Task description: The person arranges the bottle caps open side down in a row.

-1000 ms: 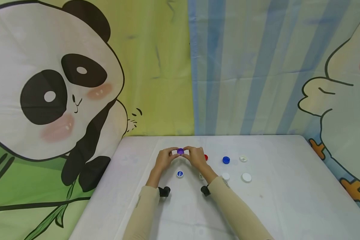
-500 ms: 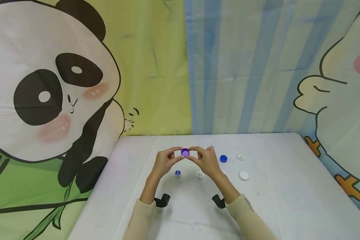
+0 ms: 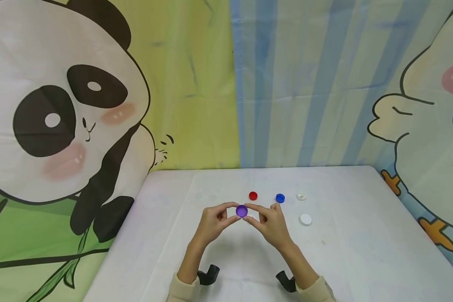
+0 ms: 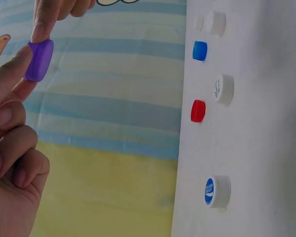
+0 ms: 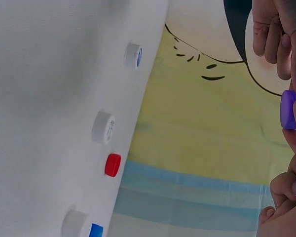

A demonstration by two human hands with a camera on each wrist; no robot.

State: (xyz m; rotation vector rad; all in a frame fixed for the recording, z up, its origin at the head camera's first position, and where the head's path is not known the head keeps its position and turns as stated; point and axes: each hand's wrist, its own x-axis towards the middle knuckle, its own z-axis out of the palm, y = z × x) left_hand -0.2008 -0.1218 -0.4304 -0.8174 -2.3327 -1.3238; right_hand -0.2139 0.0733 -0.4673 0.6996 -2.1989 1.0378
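Note:
A purple bottle cap is held up off the table between both hands, its hollow inside facing the head camera. The left hand pinches its left side with thumb and index finger. From the other side, the right hand pinches it in the same way. In the left wrist view the purple cap shows its smooth side. Beyond the hands lie a red cap and a blue cap. A white cap with a blue label is hidden behind the left hand in the head view.
A white-clothed table bears the caps. Toward the right are a plain white cap and a pale translucent one. A white cap with green print stands near the red one. Cartoon curtains hang behind.
Both hands have brought the purple cap closer to the body and slightly right, raising it toward the head camera. The red cap, covered half a second ago, shows again. The head view has shifted slightly.

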